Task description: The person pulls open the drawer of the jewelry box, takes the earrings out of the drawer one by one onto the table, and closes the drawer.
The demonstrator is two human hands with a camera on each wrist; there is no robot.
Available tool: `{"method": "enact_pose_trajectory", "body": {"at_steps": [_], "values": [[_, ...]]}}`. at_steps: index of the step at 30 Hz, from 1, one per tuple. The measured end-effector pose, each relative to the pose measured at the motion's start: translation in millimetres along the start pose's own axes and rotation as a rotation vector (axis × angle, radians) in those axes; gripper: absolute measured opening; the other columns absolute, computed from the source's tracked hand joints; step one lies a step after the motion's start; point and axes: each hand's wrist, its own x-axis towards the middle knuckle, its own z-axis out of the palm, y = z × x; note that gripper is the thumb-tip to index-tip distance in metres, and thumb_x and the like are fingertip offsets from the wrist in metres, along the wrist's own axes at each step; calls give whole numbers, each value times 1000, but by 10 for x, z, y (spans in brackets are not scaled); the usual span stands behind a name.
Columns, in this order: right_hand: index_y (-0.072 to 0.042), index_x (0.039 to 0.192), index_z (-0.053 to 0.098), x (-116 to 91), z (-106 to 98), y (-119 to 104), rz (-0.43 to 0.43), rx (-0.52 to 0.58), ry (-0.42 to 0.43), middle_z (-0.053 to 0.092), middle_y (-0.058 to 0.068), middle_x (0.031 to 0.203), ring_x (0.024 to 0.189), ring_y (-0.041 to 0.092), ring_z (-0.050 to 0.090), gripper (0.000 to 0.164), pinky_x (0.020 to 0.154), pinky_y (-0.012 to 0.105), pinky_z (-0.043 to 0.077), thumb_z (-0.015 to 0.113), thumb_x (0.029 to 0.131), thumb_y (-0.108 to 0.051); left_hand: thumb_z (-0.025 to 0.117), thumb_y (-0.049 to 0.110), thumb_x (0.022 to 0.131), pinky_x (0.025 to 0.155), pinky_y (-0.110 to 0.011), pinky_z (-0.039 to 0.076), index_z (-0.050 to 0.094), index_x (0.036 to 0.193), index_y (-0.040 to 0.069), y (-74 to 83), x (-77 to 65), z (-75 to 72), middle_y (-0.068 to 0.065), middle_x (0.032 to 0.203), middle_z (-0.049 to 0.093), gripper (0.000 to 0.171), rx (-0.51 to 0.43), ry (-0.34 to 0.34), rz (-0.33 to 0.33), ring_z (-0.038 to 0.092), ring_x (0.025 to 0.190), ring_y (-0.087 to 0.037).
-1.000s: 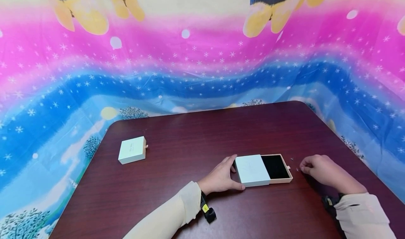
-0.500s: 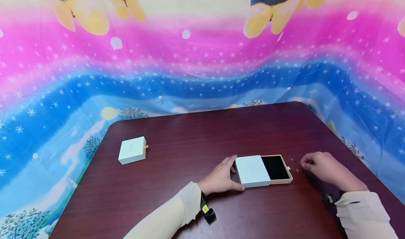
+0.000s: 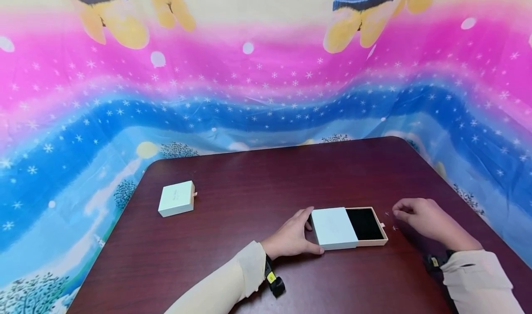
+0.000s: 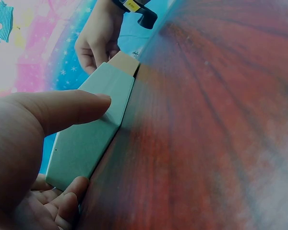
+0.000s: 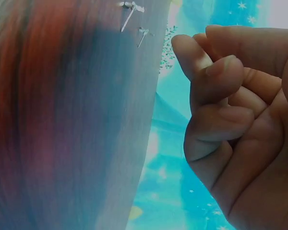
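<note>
My left hand (image 3: 291, 238) grips the closed end of a white drawer-style jewelry box (image 3: 334, 228), thumb along the near side and fingers at the far corner. The box's drawer (image 3: 373, 243) is pulled partway out to the right, showing a black lining (image 3: 365, 224). Two small silver stud earrings (image 5: 132, 15) lie on the table just past the drawer's pull tab. Over the table beside them hovers my right hand (image 3: 428, 219), its fingers loosely curled. In the right wrist view nothing shows between thumb and fingers.
A smaller white box (image 3: 176, 198) with a pull tab stands closed at the table's left. The dark red wooden table (image 3: 249, 184) has rounded far corners. Behind it hangs a colourful printed cloth (image 3: 266, 87).
My right hand has drawn slightly up and away from the nearer earring. The left hand keeps its grip on the box. The head view has shifted a little.
</note>
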Motion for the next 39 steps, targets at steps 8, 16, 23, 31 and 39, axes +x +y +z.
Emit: {"method": "enact_pose_trajectory", "body": {"at_steps": [8,16,23,31,39], "values": [[-10,99,70,43,80,-24,14,100,-52,64,-7,80,67,7,55,9,61,30,46,63,94,-9,89,41,67,87,-23,42,28,153,11,3,16,9,11,110,51,109,9,7,2,53,94,1],[-6,108,68,61,129,-48,25,216,-139,61,-2,75,59,12,52,16,54,29,45,60,97,-15,89,42,67,87,-22,42,28,153,11,0,28,8,12,108,51,109,25,13,5,53,93,1],[-5,110,67,69,172,-70,15,244,-169,60,-3,77,58,11,50,17,54,29,44,60,98,-15,88,42,68,87,-22,42,27,153,11,-6,25,5,13,107,51,110,31,5,4,53,93,1],[-5,108,67,91,173,-57,-1,303,-175,62,-2,77,58,11,50,16,53,29,44,60,97,-16,88,42,67,86,-23,43,27,153,12,8,34,-13,13,107,51,110,29,9,0,53,93,1],[-8,104,67,106,206,-7,-39,350,-221,61,-1,75,57,11,50,13,52,29,44,60,97,-17,89,42,66,87,-23,43,27,153,13,-11,31,17,14,105,51,110,10,4,-15,53,93,1]]}}
